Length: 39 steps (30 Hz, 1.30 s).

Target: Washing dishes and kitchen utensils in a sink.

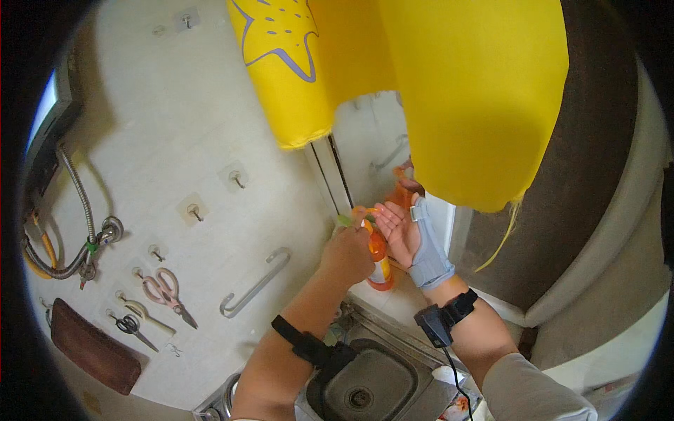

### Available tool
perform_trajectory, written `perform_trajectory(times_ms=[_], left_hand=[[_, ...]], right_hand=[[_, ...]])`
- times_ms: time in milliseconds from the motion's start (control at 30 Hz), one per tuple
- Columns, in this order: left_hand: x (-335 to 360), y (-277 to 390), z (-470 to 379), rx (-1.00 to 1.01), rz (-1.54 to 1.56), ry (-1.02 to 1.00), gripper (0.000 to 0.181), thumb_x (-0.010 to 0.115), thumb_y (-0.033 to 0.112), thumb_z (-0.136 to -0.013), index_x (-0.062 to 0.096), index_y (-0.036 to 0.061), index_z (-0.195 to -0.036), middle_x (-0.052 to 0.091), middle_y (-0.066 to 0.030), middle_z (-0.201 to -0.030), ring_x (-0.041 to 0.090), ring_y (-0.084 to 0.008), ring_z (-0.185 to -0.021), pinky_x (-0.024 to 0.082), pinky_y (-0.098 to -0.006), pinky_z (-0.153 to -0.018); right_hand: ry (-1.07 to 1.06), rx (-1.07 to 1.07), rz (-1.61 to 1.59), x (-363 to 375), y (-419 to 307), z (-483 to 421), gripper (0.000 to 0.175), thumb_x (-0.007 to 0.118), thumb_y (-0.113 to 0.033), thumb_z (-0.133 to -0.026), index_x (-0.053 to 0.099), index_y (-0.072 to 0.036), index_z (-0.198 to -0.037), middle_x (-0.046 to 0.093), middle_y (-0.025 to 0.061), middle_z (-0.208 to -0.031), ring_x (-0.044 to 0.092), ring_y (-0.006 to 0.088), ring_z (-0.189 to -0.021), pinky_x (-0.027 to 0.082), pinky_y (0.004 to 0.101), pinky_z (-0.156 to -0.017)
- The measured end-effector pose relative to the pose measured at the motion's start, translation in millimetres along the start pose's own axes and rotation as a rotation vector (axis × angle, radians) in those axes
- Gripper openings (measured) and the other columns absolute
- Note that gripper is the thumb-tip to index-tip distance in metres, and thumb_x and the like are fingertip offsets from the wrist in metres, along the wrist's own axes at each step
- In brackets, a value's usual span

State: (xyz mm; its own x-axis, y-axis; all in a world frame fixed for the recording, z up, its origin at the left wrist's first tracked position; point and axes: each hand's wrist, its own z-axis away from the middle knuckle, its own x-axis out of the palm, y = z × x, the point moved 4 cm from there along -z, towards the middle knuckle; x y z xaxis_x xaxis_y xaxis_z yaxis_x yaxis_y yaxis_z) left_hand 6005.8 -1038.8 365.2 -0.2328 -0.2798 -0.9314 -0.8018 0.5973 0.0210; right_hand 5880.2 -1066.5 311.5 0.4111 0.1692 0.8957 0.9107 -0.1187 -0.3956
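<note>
An orange bottle (380,266) with a pale label stands on the light ledge behind the sink, against the corner. My left hand (350,252) is curled at the top of this bottle, its fingertips partly hidden by the hand itself. Close to the right of the bottle's top, my right hand (397,226) is held palm up with its fingers extended, and nothing is seen lying on it. A grey-blue wrist brace (433,260) wraps my right hand and wrist. Small orange and green things show by my left fingertips, too blurred to name.
A steel sink (392,363) lies below my forearms. Yellow fabric (474,105) hangs above the hands, partly covering a mirror-like surface (368,126). On the left wall hang pink-handled scissors (167,294), black-handled scissors (136,331), several hooks, a metal bar (255,284) and a shower hose (79,200).
</note>
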Motion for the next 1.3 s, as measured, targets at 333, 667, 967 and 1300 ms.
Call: perform_trajectory(times_ms=[333,667,967,1300], left_hand=[[2,-5,-2,-0.095,0.066,-0.127,0.024,0.060,0.011,-0.070,0.063,-0.0002,-0.092,0.030,-0.0082,-0.142,0.058,-0.0289,-0.100,0.048,-0.0368,-0.084],[3,-9,-2,-0.090,0.024,-0.078,0.021,0.059,0.011,-0.069,0.063,0.0050,-0.088,0.044,-0.0197,-0.129,0.058,-0.0331,-0.096,0.046,-0.0396,-0.085],[-10,35,146,-0.224,0.367,-0.070,0.037,0.057,0.008,-0.075,0.054,0.0028,-0.112,0.039,-0.0192,-0.132,0.052,-0.0351,-0.105,0.042,-0.0424,-0.089],[-52,165,682,-1.174,0.669,-0.123,0.034,0.058,0.013,-0.080,0.053,0.0040,-0.113,0.058,-0.0153,-0.109,0.061,-0.0274,-0.091,0.048,-0.0368,-0.077]], right_hand=[[0.035,0.037,-0.070,-5,1,-5,0.064,0.049,-0.053,-0.085,0.042,0.005,-0.111,0.050,0.0194,-0.111,0.052,0.0271,-0.101,0.043,0.0339,-0.092],[0.048,0.104,-0.101,-2,-5,14,0.063,0.048,-0.048,-0.088,0.041,0.008,-0.115,0.045,0.0236,-0.120,0.047,0.0322,-0.111,0.038,0.0380,-0.100],[-0.263,0.321,-0.050,70,10,149,0.076,0.044,-0.053,-0.086,0.035,0.011,-0.125,0.044,0.0239,-0.126,0.039,0.0311,-0.122,0.030,0.0366,-0.105],[-0.598,1.403,-0.079,84,207,455,0.077,0.035,-0.055,-0.089,0.028,0.009,-0.131,0.036,0.0252,-0.133,0.035,0.0356,-0.124,0.027,0.0402,-0.106]])
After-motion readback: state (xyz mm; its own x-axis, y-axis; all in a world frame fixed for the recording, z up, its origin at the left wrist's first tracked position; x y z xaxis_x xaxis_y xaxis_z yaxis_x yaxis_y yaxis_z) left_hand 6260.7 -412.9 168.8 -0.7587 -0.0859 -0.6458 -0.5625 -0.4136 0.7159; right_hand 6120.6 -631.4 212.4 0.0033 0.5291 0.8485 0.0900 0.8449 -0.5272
